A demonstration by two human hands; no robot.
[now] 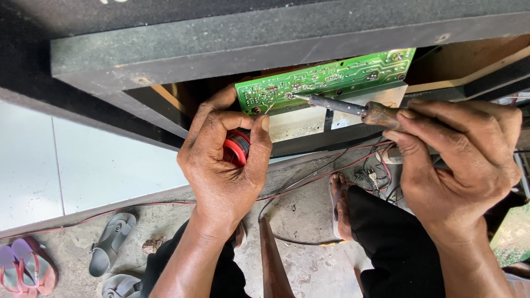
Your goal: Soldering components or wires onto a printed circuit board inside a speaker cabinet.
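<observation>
Both forearms are bare from wrist to elbow, with no sleeve, watch, ring or glove on either one. The left hand has broad knuckles, creased joints and short nails, the thumbnail pale and blunt. The right hand is likewise bare, with raised veins across its back and short nails. Below them, the legs are covered in black trousers of plain cloth. One bare foot shows beside the knee, toes uncovered
</observation>
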